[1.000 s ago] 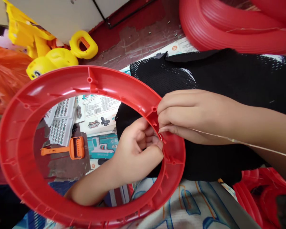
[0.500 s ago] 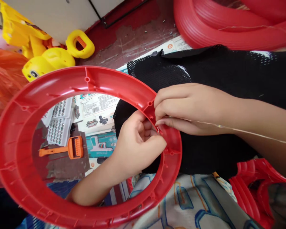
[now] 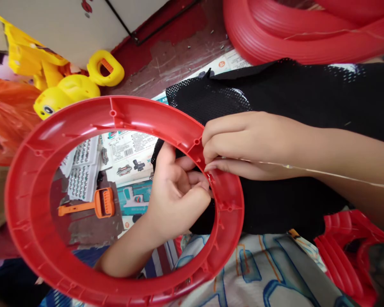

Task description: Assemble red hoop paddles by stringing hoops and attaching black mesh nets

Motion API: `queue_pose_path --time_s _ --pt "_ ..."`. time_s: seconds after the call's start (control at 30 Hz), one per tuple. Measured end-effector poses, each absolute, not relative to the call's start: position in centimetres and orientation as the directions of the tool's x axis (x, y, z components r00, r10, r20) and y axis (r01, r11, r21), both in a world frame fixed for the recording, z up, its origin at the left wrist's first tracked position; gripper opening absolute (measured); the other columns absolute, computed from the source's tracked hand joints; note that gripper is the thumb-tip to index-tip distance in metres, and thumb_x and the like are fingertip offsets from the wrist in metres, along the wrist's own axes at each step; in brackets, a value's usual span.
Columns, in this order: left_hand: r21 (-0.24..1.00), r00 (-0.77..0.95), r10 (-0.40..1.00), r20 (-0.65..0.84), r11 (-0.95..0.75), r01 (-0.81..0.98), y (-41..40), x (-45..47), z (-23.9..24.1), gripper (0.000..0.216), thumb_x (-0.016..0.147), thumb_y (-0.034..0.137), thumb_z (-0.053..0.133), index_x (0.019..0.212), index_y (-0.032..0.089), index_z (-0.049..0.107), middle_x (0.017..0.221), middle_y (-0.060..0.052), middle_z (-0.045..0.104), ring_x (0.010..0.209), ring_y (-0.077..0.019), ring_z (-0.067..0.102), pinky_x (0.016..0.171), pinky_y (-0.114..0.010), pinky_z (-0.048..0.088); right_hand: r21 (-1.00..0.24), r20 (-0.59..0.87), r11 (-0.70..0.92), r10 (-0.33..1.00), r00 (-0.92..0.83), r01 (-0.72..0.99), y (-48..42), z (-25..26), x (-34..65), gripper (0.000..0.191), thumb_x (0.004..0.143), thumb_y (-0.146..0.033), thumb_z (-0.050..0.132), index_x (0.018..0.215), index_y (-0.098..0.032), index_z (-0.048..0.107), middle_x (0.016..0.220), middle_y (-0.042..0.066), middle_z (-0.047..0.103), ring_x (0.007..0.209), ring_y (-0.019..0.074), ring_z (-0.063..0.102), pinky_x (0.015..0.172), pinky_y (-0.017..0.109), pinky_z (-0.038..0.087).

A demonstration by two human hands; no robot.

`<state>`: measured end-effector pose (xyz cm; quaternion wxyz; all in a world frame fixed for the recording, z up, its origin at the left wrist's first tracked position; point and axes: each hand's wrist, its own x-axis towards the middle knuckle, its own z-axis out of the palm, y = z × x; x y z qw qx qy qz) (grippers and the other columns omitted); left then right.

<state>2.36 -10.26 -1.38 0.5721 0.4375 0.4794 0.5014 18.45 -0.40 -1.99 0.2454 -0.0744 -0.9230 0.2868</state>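
Observation:
A large red plastic ring point(image 3: 28, 187), hollow side up with ribs and screw posts inside, lies tilted across my lap. My left hand point(image 3: 179, 192) comes up through its opening, fingers curled against the inner rim at the right, thumb bent in and one finger raised. My right hand point(image 3: 252, 145) reaches into the channel from the right, its fingers pinched at the inner rim. A thin pale wire point(image 3: 323, 174) runs from those fingertips across the right hand towards the right edge. A tiny shiny bit shows at the rim between the hands; its kind is unclear.
Black cloth point(image 3: 291, 98) lies under the right arm. Printed boxes point(image 3: 131, 157), bead-filled trays point(image 3: 83, 170) and an orange plastic piece point(image 3: 102, 202) show through the ring. Yellow toy parts point(image 3: 73, 87) stand behind left; more red rings point(image 3: 275, 34) lie behind right.
The ring has shifted slightly right in view. My left thumb has drawn back from the rim and one left finger has lifted; my right hand keeps its pinch.

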Motion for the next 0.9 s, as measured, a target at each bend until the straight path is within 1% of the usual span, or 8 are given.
queue_pose_path --time_s 0.07,0.2,0.37,0.57,0.63,0.73,0.83,0.9 --pt "0.986 0.004 0.992 -0.123 0.123 -0.115 -10.3 2.5 -1.4 0.047 0.066 0.002 0.060 0.104 0.022 0.043 0.084 0.005 0.073 0.055 -0.0088 0.066 0.049 -0.018 0.055 -0.558 0.408 0.830 0.267 -0.873 -0.007 -0.4 -2.0 18.4 0.019 0.099 -0.020 0.045 0.090 -0.014 0.059 0.097 0.002 0.058 0.084 0.0102 0.055 0.079 0.024 0.044" --pt "0.986 -0.062 0.984 -0.168 0.166 -0.033 -10.3 2.9 -0.9 0.048 0.064 0.004 0.062 0.105 0.021 0.044 0.084 0.004 0.073 0.055 -0.0097 0.065 0.047 -0.019 0.051 -0.533 0.413 0.846 0.275 -0.868 0.014 -0.4 -2.0 18.4 0.022 0.100 -0.021 0.043 0.089 -0.014 0.060 0.097 0.003 0.058 0.086 0.0114 0.056 0.083 0.025 0.044" --pt "0.962 -0.112 0.964 -0.240 0.252 0.105 -10.2 3.5 -0.2 0.050 0.065 0.004 0.062 0.105 0.024 0.040 0.085 0.004 0.071 0.060 -0.0106 0.066 0.055 -0.021 0.050 -0.533 0.426 0.846 0.274 -0.862 0.005 -0.4 -2.1 18.4 0.020 0.098 -0.019 0.046 0.086 -0.014 0.062 0.094 0.003 0.060 0.083 0.0107 0.057 0.077 0.023 0.045" --pt "0.951 -0.150 0.974 -0.170 0.202 0.236 -10.3 3.8 0.0 0.051 0.069 0.005 0.064 0.109 0.024 0.038 0.081 0.005 0.067 0.070 -0.0129 0.068 0.065 -0.023 0.053 -0.494 0.477 0.869 0.242 -0.845 -0.030 -0.2 -2.5 18.5 0.018 0.096 -0.017 0.049 0.089 -0.014 0.065 0.092 0.002 0.061 0.077 0.0086 0.054 0.073 0.022 0.044" --pt "0.948 -0.095 0.973 -0.211 0.228 0.220 -10.3 3.4 0.2 0.050 0.071 0.006 0.065 0.109 0.024 0.038 0.083 0.004 0.068 0.068 -0.0125 0.068 0.062 -0.023 0.053 -0.496 0.494 0.866 0.218 -0.841 -0.067 0.1 -2.7 18.5 0.019 0.097 -0.019 0.049 0.088 -0.014 0.066 0.091 0.002 0.061 0.078 0.0090 0.055 0.075 0.022 0.045" --pt "0.942 0.049 0.948 -0.315 0.306 0.137 -10.2 2.3 0.8 0.050 0.075 0.006 0.063 0.113 0.025 0.037 0.091 0.002 0.070 0.067 -0.0129 0.069 0.056 -0.022 0.053 -0.519 0.512 0.847 0.200 -0.835 -0.115 0.5 -2.9 18.4 0.020 0.098 -0.023 0.049 0.087 -0.015 0.065 0.092 0.002 0.061 0.084 0.0102 0.058 0.079 0.023 0.046" --pt "0.931 0.164 0.917 -0.364 0.358 0.065 -10.1 1.3 1.1 0.057 0.074 0.001 0.057 0.119 0.027 0.034 0.100 0.000 0.069 0.080 -0.0155 0.072 0.063 -0.023 0.057 -0.537 0.486 0.840 0.229 -0.843 -0.082 0.3 -2.6 18.5 0.019 0.098 -0.021 0.050 0.088 -0.016 0.066 0.092 0.001 0.062 0.087 0.0101 0.058 0.079 0.023 0.047" --pt "0.925 0.230 0.897 -0.378 0.375 0.059 -10.1 0.8 1.2 0.061 0.072 -0.003 0.054 0.120 0.028 0.034 0.106 0.000 0.068 0.085 -0.0151 0.072 0.068 -0.023 0.058 -0.536 0.480 0.843 0.258 -0.839 -0.048 0.0 -2.3 18.6 0.020 0.098 -0.020 0.050 0.088 -0.015 0.066 0.091 0.001 0.062 0.086 0.0096 0.059 0.080 0.022 0.047"
